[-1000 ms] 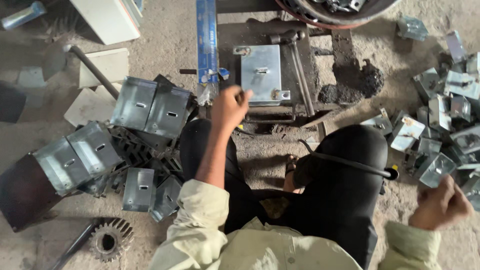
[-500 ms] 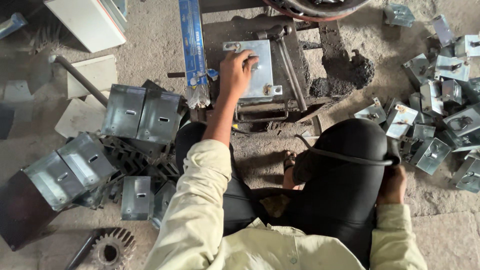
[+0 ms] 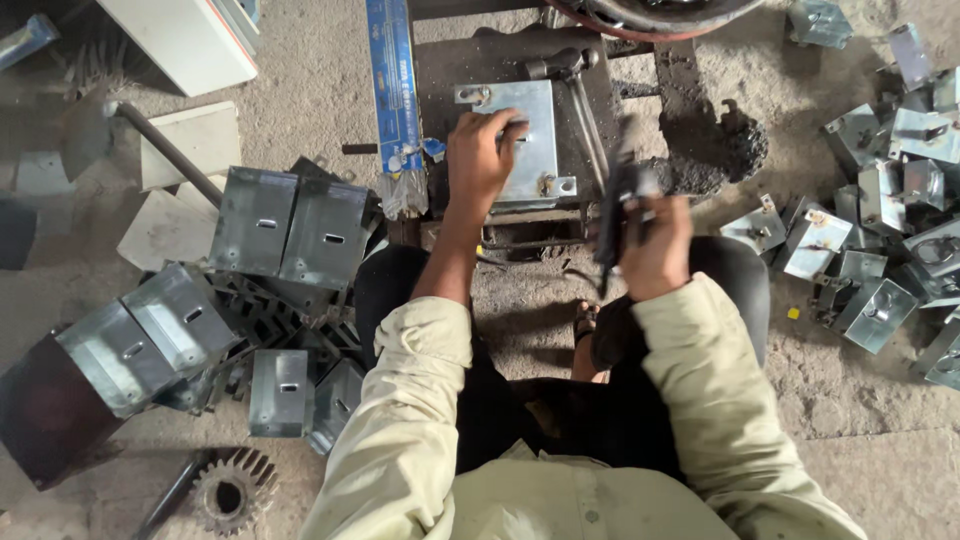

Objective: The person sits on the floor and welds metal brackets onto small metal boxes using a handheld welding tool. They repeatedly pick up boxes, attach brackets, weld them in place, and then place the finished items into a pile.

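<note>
My left hand point(image 3: 478, 160) rests flat on a square grey metal box part point(image 3: 535, 150) that lies on a dark iron block point(image 3: 450, 70) in front of me. My right hand point(image 3: 655, 245) is closed around a dark, blurred tool point(image 3: 618, 205), held just right of the box part and above my knee. A steel hammer-like bar point(image 3: 580, 100) lies along the right side of the box part. I sit on the ground with my legs to either side of the block.
Several finished grey metal boxes point(image 3: 290, 225) are stacked at my left. More small metal box parts point(image 3: 880, 230) lie scattered at the right. A blue strip point(image 3: 395, 90) stands beside the block. A rusty gear point(image 3: 232, 492) lies at lower left.
My left hand has settled onto the box part. My right hand came in from the far right, took hold of the dark tool and raised it beside the block.
</note>
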